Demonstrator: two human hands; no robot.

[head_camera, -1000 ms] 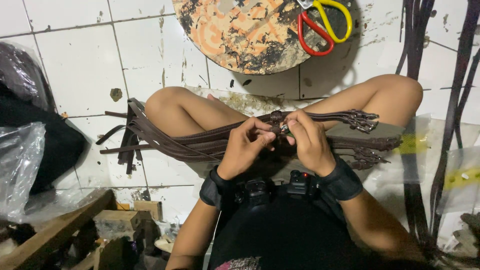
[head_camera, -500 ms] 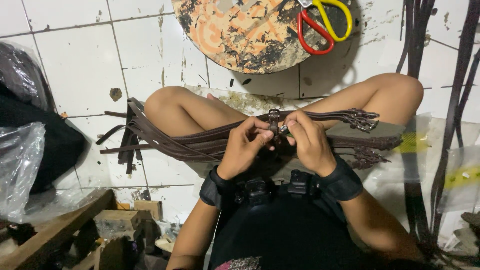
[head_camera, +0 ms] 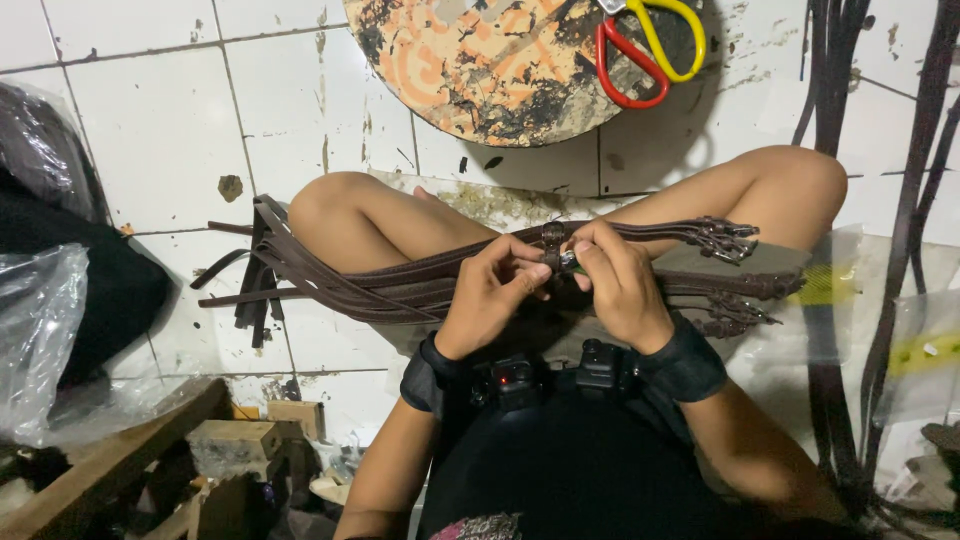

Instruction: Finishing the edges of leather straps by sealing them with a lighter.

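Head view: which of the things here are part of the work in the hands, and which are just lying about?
In the work:
- left hand and right hand, both pinching a small metal buckle
- bundle of dark brown leather straps across the lap

Lying about:
- red and yellow handled scissors
- round worn orange board
- clear plastic bag
- wooden blocks

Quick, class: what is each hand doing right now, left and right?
Left hand: closed, pinching a brown leather strap beside its metal buckle.
Right hand: closed, fingertips gripping the same strap at the buckle.
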